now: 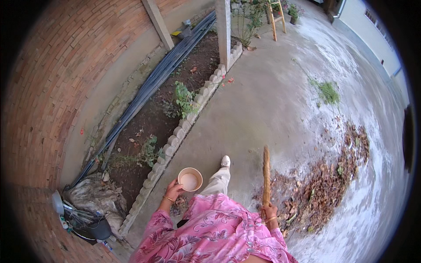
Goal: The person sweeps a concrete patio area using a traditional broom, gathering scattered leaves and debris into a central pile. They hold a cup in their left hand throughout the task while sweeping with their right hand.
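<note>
My left hand [173,190] grips the side of a round, pale tan tub [190,179] with an open top. Its light inside shows, and I cannot tell whether a thin layer of something lies at the bottom. In my right hand [270,211] is the lower end of a thick, rough tan rod [266,174], which points forward over the concrete; whether it is a stick or a bundled broom is unclear. A heap of dry brown leaves [317,194] spreads on the ground to the right of this hand. A smaller patch of leaf litter [179,204] lies below the tub.
A scalloped concrete edging [177,133] borders the soil bed [131,164] on the left. Long dark pipes [148,85] lie along the brick wall [65,65]. Ahead stand a concrete post [223,36] and a wooden ladder [278,19]. Cut grass [329,93] lies right; a dark bucket [98,228] sits lower left.
</note>
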Demonstrator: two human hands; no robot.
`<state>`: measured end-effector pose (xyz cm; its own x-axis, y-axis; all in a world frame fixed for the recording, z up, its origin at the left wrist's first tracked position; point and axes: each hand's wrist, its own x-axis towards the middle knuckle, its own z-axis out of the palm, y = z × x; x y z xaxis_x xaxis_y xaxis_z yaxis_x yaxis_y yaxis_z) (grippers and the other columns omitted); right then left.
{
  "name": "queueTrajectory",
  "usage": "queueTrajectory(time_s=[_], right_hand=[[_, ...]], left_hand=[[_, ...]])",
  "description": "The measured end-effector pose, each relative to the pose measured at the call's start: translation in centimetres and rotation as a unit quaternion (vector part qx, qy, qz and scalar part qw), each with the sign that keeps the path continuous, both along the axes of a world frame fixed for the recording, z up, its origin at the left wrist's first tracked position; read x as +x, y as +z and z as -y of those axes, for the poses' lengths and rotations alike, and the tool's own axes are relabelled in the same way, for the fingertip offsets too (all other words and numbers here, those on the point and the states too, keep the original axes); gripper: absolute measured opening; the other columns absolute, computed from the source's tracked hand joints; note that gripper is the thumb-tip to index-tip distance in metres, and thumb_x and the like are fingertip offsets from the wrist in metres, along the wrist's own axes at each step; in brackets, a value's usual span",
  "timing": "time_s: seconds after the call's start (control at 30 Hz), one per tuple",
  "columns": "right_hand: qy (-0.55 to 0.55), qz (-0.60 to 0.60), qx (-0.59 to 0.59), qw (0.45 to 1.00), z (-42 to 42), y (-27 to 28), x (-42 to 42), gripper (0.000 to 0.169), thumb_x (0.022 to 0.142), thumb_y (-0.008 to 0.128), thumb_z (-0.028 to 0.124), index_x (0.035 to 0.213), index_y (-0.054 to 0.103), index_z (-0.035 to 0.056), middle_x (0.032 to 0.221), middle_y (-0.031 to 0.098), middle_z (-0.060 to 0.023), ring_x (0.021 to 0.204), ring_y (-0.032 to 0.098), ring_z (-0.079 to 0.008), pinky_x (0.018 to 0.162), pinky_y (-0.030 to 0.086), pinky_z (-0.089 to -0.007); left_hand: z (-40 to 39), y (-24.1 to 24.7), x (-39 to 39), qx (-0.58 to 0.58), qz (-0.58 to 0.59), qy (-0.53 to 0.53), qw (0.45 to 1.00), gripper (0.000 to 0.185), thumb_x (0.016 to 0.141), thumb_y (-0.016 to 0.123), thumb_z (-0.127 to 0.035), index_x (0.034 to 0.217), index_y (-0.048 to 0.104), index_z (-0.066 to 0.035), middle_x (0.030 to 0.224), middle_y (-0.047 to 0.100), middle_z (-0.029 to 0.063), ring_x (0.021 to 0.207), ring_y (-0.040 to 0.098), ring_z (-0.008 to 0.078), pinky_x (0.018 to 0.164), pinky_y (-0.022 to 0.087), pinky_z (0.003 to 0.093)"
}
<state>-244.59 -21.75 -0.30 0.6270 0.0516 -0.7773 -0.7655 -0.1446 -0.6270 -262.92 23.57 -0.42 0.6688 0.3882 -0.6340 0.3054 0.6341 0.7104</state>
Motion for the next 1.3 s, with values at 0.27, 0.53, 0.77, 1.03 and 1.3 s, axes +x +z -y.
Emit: queueTrajectory(time_s=[0.27, 0.53, 0.77, 1.03, 1.3], right_hand=[[-0.024, -0.107, -0.071, 0.991, 1.2, -1.5, 13.6, 0.010, 0.072, 0.058, 0.009, 0.072, 0.050, 0.0026, 0.051, 0.050, -0.0102, 0.036, 0.048, -0.0237, 0.029, 0.037, -0.0371], [0.256, -0.049, -0.255, 0.931, 1.5, -9.0, 19.9, 0.024, 0.071, 0.061, 0.022, 0.073, 0.062, -0.0020, 0.060, 0.059, -0.0122, 0.051, 0.057, -0.0236, 0.047, 0.046, -0.0358], [0.266, -0.098, -0.232, 0.930, -4.6, -2.6, 34.2, 0.026, 0.071, 0.062, 0.024, 0.074, 0.062, -0.0019, 0.061, 0.059, -0.0121, 0.052, 0.058, -0.0232, 0.048, 0.046, -0.0358], [0.314, -0.072, -0.214, 0.922, -8.2, -0.5, 51.0, 0.028, 0.070, 0.062, 0.025, 0.075, 0.063, -0.0018, 0.062, 0.060, -0.0119, 0.054, 0.058, -0.0226, 0.049, 0.046, -0.0358], [0.390, -0.028, -0.206, 0.897, -15.2, 0.4, 62.7, 0.030, 0.069, 0.063, 0.027, 0.077, 0.063, -0.0016, 0.063, 0.060, -0.0117, 0.055, 0.058, -0.0221, 0.050, 0.046, -0.0359]], left_hand=[[-2.9, -1.7, 18.9, -0.059, 0.013, -0.006, 0.998, 0.057, 0.077, 0.057, -0.012, 0.128, 0.033, -0.004, 0.105, 0.053, 0.0114, 0.092, 0.056, 0.0236, 0.076, 0.050, 0.0380], [-7.8, 1.5, 39.3, 0.013, 0.071, -0.080, 0.994, 0.056, 0.078, 0.055, -0.013, 0.128, 0.032, -0.004, 0.108, 0.052, 0.0104, 0.094, 0.056, 0.0208, 0.076, 0.050, 0.0353], [-6.3, 3.3, 51.5, -0.025, 0.090, -0.066, 0.993, 0.056, 0.078, 0.056, -0.012, 0.129, 0.032, -0.005, 0.101, 0.054, 0.0082, 0.091, 0.056, 0.0191, 0.076, 0.050, 0.0338], [-6.3, 1.6, 60.9, -0.009, 0.045, 0.014, 0.999, 0.056, 0.077, 0.057, -0.012, 0.128, 0.034, -0.007, 0.098, 0.054, 0.0075, 0.090, 0.056, 0.0191, 0.076, 0.049, 0.0333], [-7.1, 1.5, 66.1, -0.025, 0.021, 0.041, 0.999, 0.053, 0.077, 0.054, -0.005, 0.127, 0.037, -0.006, 0.103, 0.052, 0.0063, 0.090, 0.056, 0.0178, 0.074, 0.050, 0.0309]])
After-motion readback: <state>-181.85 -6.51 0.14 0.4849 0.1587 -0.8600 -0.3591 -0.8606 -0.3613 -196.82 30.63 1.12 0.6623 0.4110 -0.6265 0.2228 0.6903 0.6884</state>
